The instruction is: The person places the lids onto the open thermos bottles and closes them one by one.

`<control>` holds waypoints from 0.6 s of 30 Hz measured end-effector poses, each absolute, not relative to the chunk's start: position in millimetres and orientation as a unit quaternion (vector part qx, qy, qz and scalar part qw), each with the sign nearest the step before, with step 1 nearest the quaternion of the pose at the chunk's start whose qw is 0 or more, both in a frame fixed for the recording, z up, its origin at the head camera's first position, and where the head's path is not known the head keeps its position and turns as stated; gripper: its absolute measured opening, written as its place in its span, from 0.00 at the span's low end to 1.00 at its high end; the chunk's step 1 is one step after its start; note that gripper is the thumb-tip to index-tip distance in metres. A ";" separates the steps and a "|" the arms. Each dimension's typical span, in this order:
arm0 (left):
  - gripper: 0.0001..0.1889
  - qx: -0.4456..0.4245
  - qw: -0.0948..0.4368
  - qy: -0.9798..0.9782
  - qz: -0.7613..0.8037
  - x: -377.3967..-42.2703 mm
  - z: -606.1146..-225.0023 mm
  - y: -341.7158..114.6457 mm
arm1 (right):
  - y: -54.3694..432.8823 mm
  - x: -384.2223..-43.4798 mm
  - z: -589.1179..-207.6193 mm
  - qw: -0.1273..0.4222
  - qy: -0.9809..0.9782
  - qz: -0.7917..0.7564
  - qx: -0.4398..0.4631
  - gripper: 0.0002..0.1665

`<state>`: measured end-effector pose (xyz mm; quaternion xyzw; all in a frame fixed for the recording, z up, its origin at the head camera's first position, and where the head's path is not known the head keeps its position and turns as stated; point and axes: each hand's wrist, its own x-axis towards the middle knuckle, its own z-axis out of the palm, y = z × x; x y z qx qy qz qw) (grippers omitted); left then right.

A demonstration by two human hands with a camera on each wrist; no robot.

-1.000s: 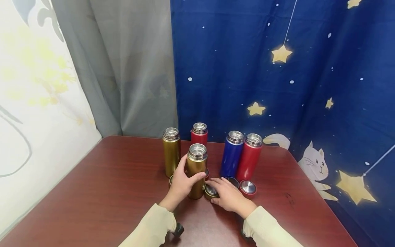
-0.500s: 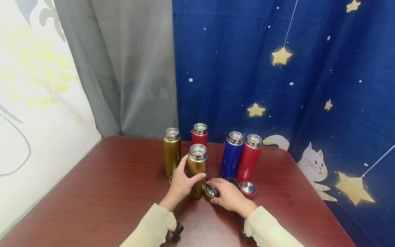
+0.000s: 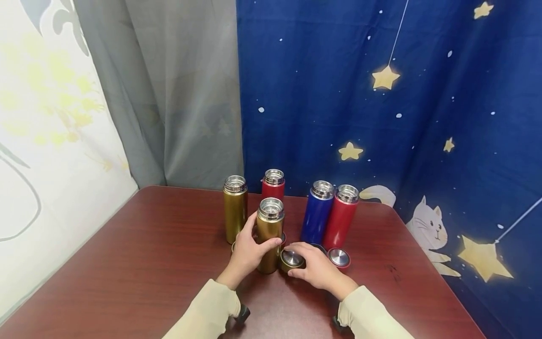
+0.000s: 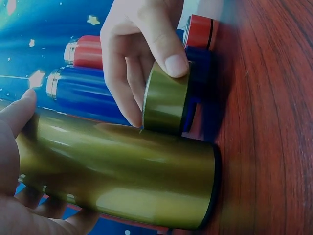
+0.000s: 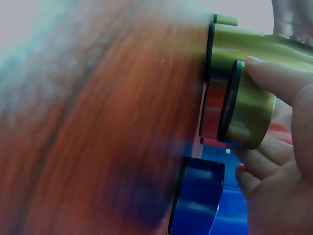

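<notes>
Grips the near gold bottle point(image 3: 270, 226) with the left hand point(image 3: 246, 256); just right of it, pinches a gold lid point(image 5: 252, 110) with the right hand point(image 3: 316, 269), raised off the table point(image 3: 161, 278). Directly behind that bottle, has a red bottle point(image 3: 273, 190) and red lid point(image 5: 213, 112), both partly blocked; to its left rear, a second gold bottle point(image 3: 235, 216); farther right, a blue lid point(image 5: 198, 196), silver-topped lid point(image 3: 338, 257), blue bottle point(image 3: 316, 216) and second red bottle point(image 3: 340, 219).

right hand point(image 4: 142, 29) pinches gold lid point(image 4: 166, 100) (perhaps touching the gold bottle point(image 4: 132, 176)).
</notes>
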<state>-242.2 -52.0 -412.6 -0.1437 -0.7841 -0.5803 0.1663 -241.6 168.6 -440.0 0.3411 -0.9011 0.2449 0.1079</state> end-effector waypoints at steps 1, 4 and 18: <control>0.45 -0.144 0.166 -0.784 -0.581 -242.2 -412.4 -52.1 | 169.3 -241.3 -439.5 0.111 -0.899 0.248 0.343 0.32; 0.45 -0.146 0.170 -0.784 -0.579 -242.3 -412.0 -52.5 | 171.0 -239.8 -438.0 0.123 -0.894 0.254 0.348 0.31; 0.44 -0.148 0.173 -0.791 -0.567 -243.7 -414.0 -54.2 | 175.3 -234.9 -437.6 0.158 -0.871 0.329 0.330 0.31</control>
